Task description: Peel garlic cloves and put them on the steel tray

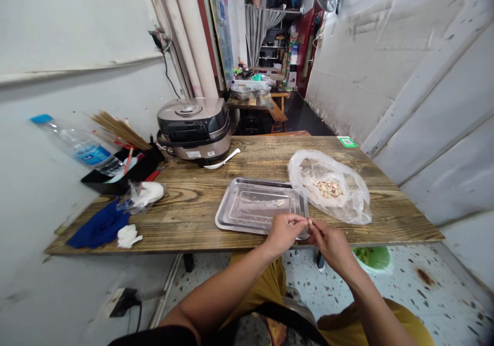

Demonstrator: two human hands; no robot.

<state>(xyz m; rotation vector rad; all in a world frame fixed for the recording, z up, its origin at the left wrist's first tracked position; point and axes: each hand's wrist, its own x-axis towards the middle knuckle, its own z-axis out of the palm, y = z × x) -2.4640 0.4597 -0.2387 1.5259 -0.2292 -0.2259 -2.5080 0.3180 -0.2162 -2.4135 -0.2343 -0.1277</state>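
A garlic clove (pixel 309 223) was pinched between left hand (pixel 283 232) and right hand (pixel 330 242), at the tabletop's (pixel 193 202) near edge, peeling judged underway beside the metal tray (pixel 247 207).

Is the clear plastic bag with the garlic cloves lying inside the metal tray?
No, the plastic bag lies on the wooden table to the right of the metal tray, only overlapping its corner.

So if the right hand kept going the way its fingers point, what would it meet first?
The right hand points left toward the left hand; their fingertips already meet around a small garlic clove, so probably that.
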